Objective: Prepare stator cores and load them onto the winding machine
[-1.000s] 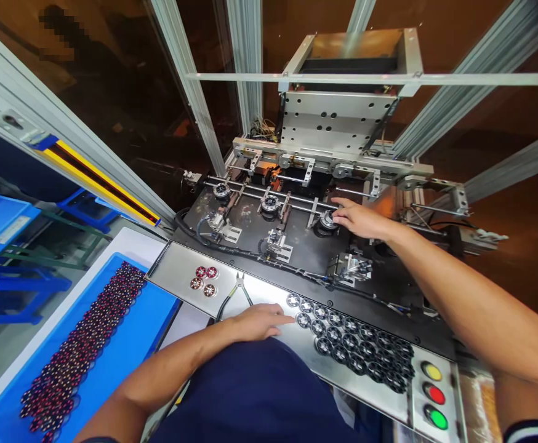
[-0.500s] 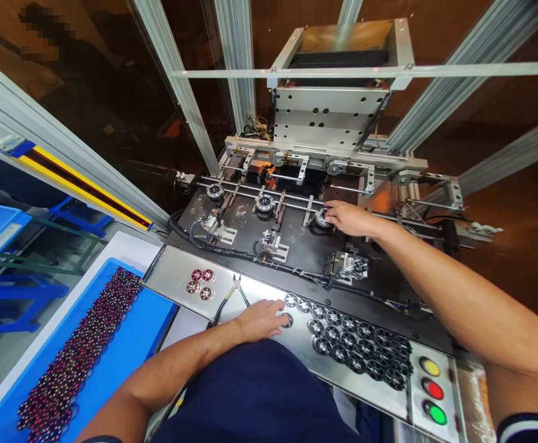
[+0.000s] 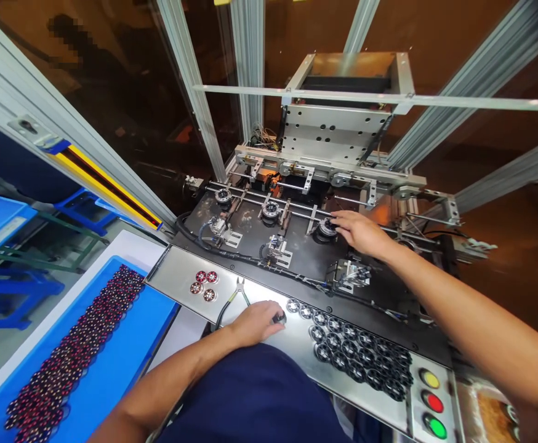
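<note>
My left hand [image 3: 256,321] is closed on a small black ring part [image 3: 279,317] over the metal tray [image 3: 167,282]. To its right lie rows of black ring parts [image 3: 349,349]. At the third round fixture [image 3: 325,229] of the machine, my right hand [image 3: 359,232] reaches in from the right, fingertips at the fixture's top. Whether those fingers grip anything is too small to tell. Two more round fixtures, a left one [image 3: 223,196] and a middle one [image 3: 271,211], carry ring parts. Several red-and-silver round parts [image 3: 209,295] and pliers [image 3: 240,289] sit left of my left hand.
A blue tray [image 3: 112,375] at the left holds many red-and-black parts [image 3: 72,360]. Yellow, red [image 3: 433,403] and green buttons are at the tray's right end. Sensor brackets [image 3: 278,251] and cables stand before the fixtures. A metal frame surrounds the machine.
My left hand has closed round the single ring part and shifted it slightly left. The right hand stays at the third fixture. The camera view has shifted a little.
</note>
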The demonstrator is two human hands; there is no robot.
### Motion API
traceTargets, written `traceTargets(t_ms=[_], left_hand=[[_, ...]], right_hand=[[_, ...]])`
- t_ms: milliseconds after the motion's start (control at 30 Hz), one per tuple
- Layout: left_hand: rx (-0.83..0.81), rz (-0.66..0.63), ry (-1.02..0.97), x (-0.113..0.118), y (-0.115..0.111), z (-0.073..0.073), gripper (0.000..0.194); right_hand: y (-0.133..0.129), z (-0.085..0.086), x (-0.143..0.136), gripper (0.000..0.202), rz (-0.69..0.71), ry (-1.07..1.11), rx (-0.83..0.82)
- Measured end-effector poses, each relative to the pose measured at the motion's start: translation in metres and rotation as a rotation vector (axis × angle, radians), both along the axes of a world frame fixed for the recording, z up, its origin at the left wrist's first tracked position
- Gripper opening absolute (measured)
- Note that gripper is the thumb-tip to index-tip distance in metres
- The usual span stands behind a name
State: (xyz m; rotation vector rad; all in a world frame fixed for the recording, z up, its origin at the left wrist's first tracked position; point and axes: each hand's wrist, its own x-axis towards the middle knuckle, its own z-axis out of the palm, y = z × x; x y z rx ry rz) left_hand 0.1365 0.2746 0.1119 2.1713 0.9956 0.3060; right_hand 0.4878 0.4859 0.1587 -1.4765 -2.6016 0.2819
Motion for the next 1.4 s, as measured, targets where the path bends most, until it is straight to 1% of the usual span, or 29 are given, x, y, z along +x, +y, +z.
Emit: traceTargets(t_ms=[67,133,167,233,267,333,367,433,467,500,533,567,600,667,733,833,900,933,1000,1067,1133,1200,1300,1400], left_hand=[[-0.023,0.115,-0.087,-0.010,-0.002,0.021,0.023],[-0.041,0.199,-0.171,-0.019,-0.002,0.046,0.028],[-0.046,0.226,-0.210,-0.023,-0.001,0.058,0.030],[-0.050,0.249,-0.279,-0.027,0.001,0.083,0.032],[-0.057,0.251,-0.323,-0.028,0.002,0.094,0.033],[-0.068,0.250,-0.423,-0.029,0.000,0.114,0.035],[-0.073,0.252,-0.476,-0.030,-0.001,0.122,0.036],[-0.077,0.260,-0.560,-0.031,-0.006,0.132,0.041],[-0.078,0.265,-0.585,-0.032,-0.008,0.135,0.044],[-0.083,0.270,-0.604,-0.034,-0.009,0.137,0.047],[-0.091,0.271,-0.618,-0.035,-0.011,0.138,0.049],[-0.100,0.264,-0.625,-0.035,-0.012,0.139,0.051],[-0.110,0.252,-0.626,-0.035,-0.013,0.139,0.051],[-0.142,0.227,-0.649,-0.033,-0.015,0.139,0.049],[-0.237,0.216,-0.744,-0.027,-0.017,0.137,0.050],[-0.495,0.255,-0.912,-0.016,-0.021,0.132,0.050],[-0.594,0.302,-0.928,-0.012,-0.023,0.128,0.048],[-0.590,0.323,-0.906,-0.012,-0.024,0.127,0.047],[-0.508,0.327,-0.816,-0.015,-0.024,0.125,0.046],[-0.398,0.277,-0.700,-0.020,-0.024,0.125,0.042],[-0.298,0.193,-0.623,-0.026,-0.023,0.126,0.039],[-0.211,0.114,-0.599,-0.029,-0.023,0.128,0.035],[-0.117,0.031,-0.588,-0.033,-0.022,0.131,0.031],[-0.090,0.013,-0.576,-0.036,-0.023,0.131,0.031]], right_hand=[[-0.013,0.001,0.007,0.054,0.033,0.002,0.009],[-0.020,0.002,0.013,0.067,0.063,-0.004,-0.004],[-0.020,0.004,0.014,0.069,0.073,-0.007,-0.009],[-0.020,0.012,0.011,0.065,0.079,-0.006,-0.007],[-0.020,0.019,0.007,0.060,0.078,0.002,0.005],[-0.029,0.041,-0.011,0.050,0.067,0.030,0.060],[-0.040,0.055,-0.024,0.047,0.060,0.063,0.101],[-0.074,0.084,-0.055,0.048,0.075,0.174,0.179],[-0.096,0.097,-0.072,0.049,0.127,0.311,0.173],[-0.121,0.109,-0.089,0.052,0.229,0.439,0.133],[-0.145,0.117,-0.104,0.059,0.333,0.523,0.062],[-0.167,0.123,-0.119,0.068,0.421,0.596,0.018],[-0.186,0.125,-0.131,0.072,0.467,0.647,-0.010],[-0.214,0.122,-0.149,0.071,0.465,0.723,0.014],[-0.228,0.114,-0.159,0.070,0.380,0.773,0.101],[-0.237,0.104,-0.160,0.069,0.226,0.804,0.225],[-0.242,0.102,-0.156,0.064,0.163,0.812,0.210],[-0.243,0.104,-0.152,0.059,0.145,0.814,0.154],[-0.244,0.108,-0.145,0.041,0.135,0.817,-0.042],[-0.242,0.114,-0.137,0.026,0.132,0.821,-0.290],[-0.236,0.118,-0.132,0.025,0.145,0.848,-0.502],[-0.230,0.121,-0.130,0.029,0.200,0.876,-0.668],[-0.222,0.123,-0.130,0.033,0.316,0.882,-0.830],[-0.217,0.123,-0.133,0.030,0.395,0.873,-0.898]])
